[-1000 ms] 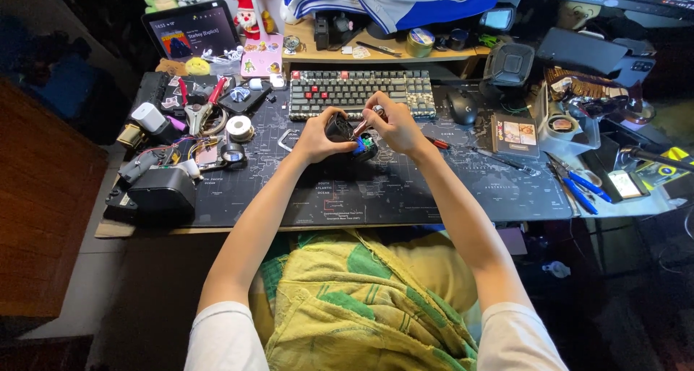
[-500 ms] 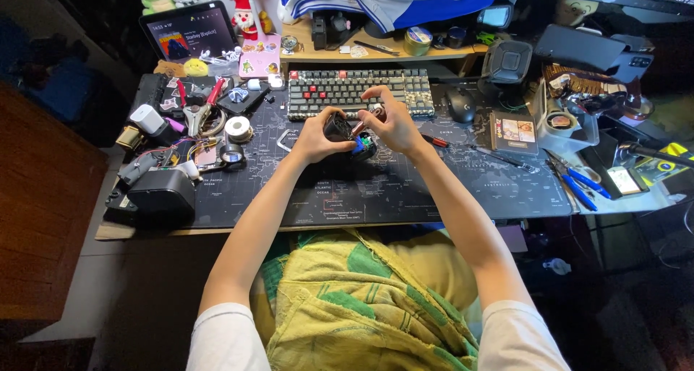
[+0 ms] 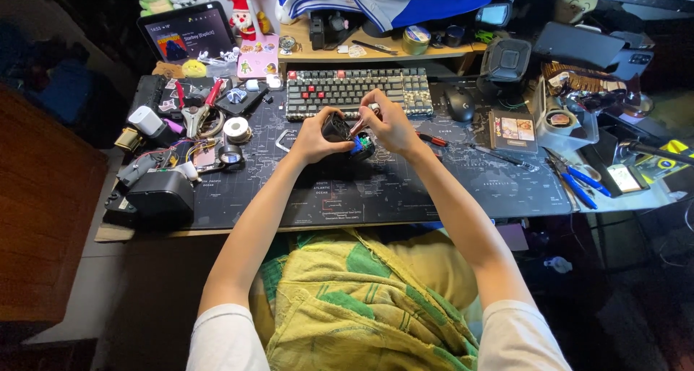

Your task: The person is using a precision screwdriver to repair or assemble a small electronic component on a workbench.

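Two hands meet near the middle of the desk mat (image 3: 376,197), just before the keyboard (image 3: 359,91) — the left hand (image 3: 312,140) closes around a small black device (image 3: 345,134), the right hand (image 3: 391,123) pinches its top. Compared with a second ago, almost nothing has shifted — the work stays on the same spot.

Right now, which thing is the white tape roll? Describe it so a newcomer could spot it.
Start at the keyboard at the back of the dark desk mat. Go left past its end to the cluttered tool pile. The tape roll lies flat there, a white ring, unlike the darker roll just below it.
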